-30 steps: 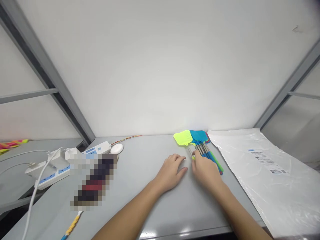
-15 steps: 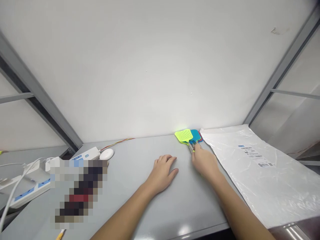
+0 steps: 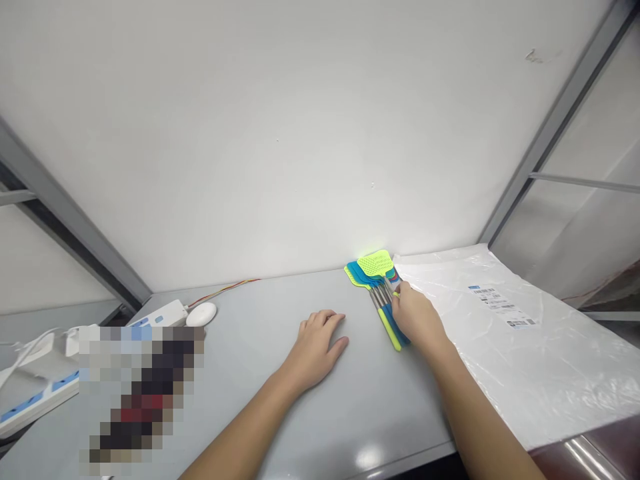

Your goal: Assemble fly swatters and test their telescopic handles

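A yellow-green fly swatter is gripped near its shaft by my right hand; its perforated head lies over the others. Beneath and beside it are several blue fly swatters with metal shafts, fanned out on the table near the wall. Another yellow-green swatter sits at the left side of the bunch, its handle pointing toward me. A bit of red shows at the bunch's right side, mostly hidden. Left of the bunch, my left hand rests on the table with fingers loosely spread, holding nothing.
A large white plastic mailer with a label covers the table's right side. At left stand a white power strip with plugs and a round white device. A blurred-out item lies nearby. The white wall closes off the back.
The held yellow-green swatter has shifted to the right across the bunch, uncovering the blue heads, shafts and another yellow-green swatter. My left hand stays on the table. The view has shifted slightly.
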The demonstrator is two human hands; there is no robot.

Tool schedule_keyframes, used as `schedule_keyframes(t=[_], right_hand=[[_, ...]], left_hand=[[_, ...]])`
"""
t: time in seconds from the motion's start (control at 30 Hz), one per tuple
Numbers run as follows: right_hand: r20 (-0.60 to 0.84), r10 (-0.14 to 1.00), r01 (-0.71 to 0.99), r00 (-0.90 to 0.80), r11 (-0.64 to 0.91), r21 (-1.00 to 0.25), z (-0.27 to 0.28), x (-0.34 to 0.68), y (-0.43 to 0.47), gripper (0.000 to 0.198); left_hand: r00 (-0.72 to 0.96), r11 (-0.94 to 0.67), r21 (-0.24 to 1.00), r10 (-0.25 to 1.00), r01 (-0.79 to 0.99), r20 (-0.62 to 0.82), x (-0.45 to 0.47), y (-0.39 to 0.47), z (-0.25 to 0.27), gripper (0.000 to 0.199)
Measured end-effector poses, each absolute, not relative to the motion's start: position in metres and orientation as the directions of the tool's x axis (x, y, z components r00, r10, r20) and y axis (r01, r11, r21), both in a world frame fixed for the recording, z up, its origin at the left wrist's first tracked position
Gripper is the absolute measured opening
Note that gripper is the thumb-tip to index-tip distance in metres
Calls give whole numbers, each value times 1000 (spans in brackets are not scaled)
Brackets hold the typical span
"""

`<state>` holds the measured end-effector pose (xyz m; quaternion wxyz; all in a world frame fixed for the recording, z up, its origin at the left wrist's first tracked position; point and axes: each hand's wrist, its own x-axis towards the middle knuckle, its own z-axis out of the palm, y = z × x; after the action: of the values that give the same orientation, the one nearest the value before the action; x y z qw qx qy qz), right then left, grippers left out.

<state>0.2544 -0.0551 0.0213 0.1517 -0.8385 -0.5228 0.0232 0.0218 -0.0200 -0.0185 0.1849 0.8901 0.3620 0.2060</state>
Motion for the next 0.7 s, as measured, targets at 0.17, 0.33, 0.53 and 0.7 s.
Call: schedule_keyframes(t=[0.17, 0.33, 0.53, 0.7], right_hand=[[137, 882, 869, 451, -399, -291, 17, 259, -54, 19], [143, 887, 878, 439, -389, -278, 14, 259, -54, 18], [163, 884, 883, 439, -391, -259, 15, 258, -57, 18], [255, 866, 897, 430, -378, -230, 22, 244, -61, 26]], left_hand=[[659, -675, 464, 717, 573, 229, 22, -19, -18, 37], [658, -679, 452, 716, 579, 232, 22, -18, -19, 38], [659, -675, 448, 719, 587, 221, 23, -18, -19, 38], [661, -681, 421, 717, 599, 220, 23, -19, -18, 38]])
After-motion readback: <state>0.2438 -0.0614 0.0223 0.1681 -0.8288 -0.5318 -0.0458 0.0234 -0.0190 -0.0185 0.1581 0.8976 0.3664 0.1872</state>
